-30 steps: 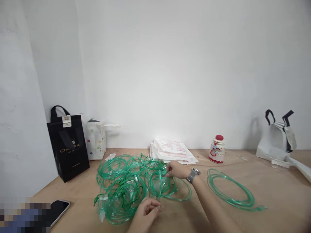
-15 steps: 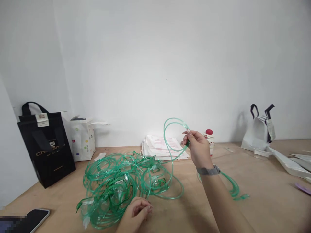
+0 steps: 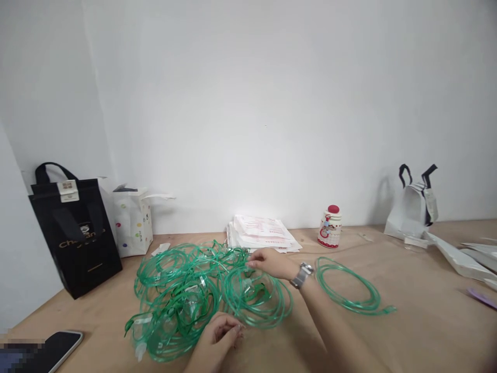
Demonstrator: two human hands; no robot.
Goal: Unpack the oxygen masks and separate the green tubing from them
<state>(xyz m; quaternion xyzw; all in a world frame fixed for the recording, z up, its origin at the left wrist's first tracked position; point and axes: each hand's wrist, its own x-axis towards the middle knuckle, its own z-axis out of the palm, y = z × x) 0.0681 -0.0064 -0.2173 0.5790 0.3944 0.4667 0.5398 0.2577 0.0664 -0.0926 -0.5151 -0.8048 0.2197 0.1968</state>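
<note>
A pile of oxygen masks with coiled green tubing (image 3: 190,305) lies on the table in front of me. My right hand (image 3: 272,263), with a watch on the wrist, is at the top of a tubing coil (image 3: 281,311) on the pile's right side. Its thumb and fingers pinch the green tubing, though the fingertips are partly hidden. That coil rings a clear mask (image 3: 247,286). Low at the pile's front edge, my left hand (image 3: 220,334) rests with curled fingers and its thumb close to them; anything inside cannot be made out.
A separate green tubing coil (image 3: 345,303) lies to the right. Behind stand a stack of printed papers (image 3: 264,233) and a red-capped bottle (image 3: 330,228). A black bag (image 3: 77,238), white box (image 3: 134,223) and phone (image 3: 64,347) are left; a white bag (image 3: 407,217) is right.
My right hand has come down and left from the air, bringing the raised tubing loops onto the pile around the mask. The bottle and right-hand coil now show fully. My left hand has barely moved.
</note>
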